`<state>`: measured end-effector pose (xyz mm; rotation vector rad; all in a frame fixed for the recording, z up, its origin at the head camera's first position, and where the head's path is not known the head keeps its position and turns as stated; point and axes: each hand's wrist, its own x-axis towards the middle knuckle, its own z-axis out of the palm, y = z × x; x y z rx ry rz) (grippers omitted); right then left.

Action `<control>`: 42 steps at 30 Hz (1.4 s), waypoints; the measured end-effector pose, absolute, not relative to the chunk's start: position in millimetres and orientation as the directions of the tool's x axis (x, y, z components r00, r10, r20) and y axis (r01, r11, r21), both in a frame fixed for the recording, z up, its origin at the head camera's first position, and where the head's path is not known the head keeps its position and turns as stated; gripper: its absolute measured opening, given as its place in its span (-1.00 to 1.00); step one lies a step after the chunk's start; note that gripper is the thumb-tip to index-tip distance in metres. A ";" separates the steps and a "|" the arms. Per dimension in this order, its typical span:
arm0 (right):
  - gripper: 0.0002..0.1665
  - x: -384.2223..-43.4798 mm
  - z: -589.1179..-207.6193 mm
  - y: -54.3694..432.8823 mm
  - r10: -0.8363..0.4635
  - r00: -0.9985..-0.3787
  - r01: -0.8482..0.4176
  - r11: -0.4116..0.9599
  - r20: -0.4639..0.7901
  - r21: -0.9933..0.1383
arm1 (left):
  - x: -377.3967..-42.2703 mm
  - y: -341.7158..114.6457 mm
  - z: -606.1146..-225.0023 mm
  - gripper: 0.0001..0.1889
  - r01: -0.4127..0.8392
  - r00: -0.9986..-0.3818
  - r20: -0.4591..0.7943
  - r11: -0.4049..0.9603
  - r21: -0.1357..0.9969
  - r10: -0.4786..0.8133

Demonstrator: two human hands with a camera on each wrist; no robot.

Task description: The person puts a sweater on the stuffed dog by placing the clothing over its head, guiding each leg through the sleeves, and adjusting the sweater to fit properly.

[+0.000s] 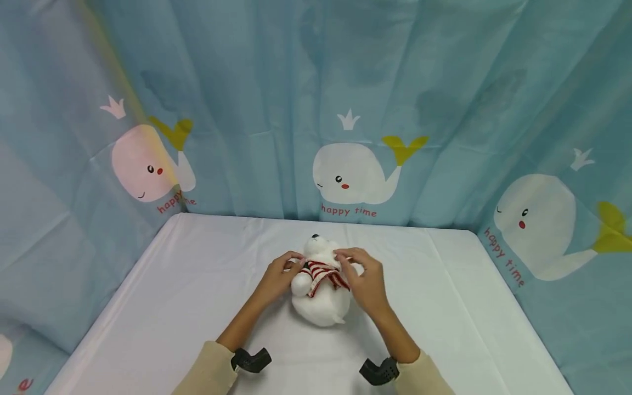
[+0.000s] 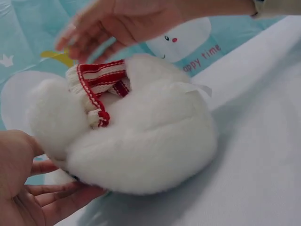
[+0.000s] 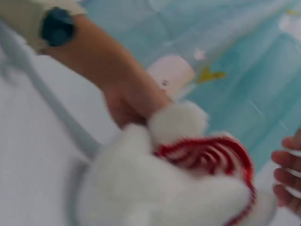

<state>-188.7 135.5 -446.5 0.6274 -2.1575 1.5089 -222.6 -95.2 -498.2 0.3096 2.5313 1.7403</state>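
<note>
A white plush polar bear (image 1: 321, 307) with a dark nose sits on the white table, its head pointing toward the back. Around its neck lies a red-and-white striped knitted scarf (image 1: 323, 272). My left hand (image 1: 277, 277) grips the bear's left side near the neck; in the left wrist view its fingers (image 2: 61, 200) reach under the toy's arm. On the other side, my right hand (image 1: 369, 277) hovers by the scarf and head with loosely bent fingers. The right wrist view shows those fingers (image 3: 288, 162) apart from the scarf, holding nothing.
The table (image 1: 197, 340) is covered with a white cloth. Behind it and at both sides hang blue curtains (image 1: 247, 109) printed with whales and lettering. A dark band with a black device (image 1: 252, 360) sits on each wrist.
</note>
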 end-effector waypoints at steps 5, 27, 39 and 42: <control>-0.77 -209.0 -448.1 162.7 -0.098 -0.974 -0.221 0.204 0.205 -0.954 | -221.6 -94.8 -498.9 -0.76 0.140 -0.978 0.080 0.323 0.936 0.194; -0.83 -237.1 -496.2 184.1 -0.473 -0.878 -0.172 0.175 0.071 -0.969 | -223.2 -81.3 -500.2 -0.92 0.148 -0.983 0.095 0.365 0.919 0.159; -0.79 -234.8 -493.1 196.2 -0.596 -0.802 -0.088 0.194 -0.046 -0.977 | -220.5 -81.5 -500.0 -0.94 0.194 -0.955 0.106 0.314 0.929 0.277; -0.83 -234.9 -494.8 195.5 -0.587 -0.810 -0.099 0.159 -0.014 -0.982 | -219.8 -80.8 -498.9 -0.94 0.209 -0.943 0.115 0.291 0.934 0.311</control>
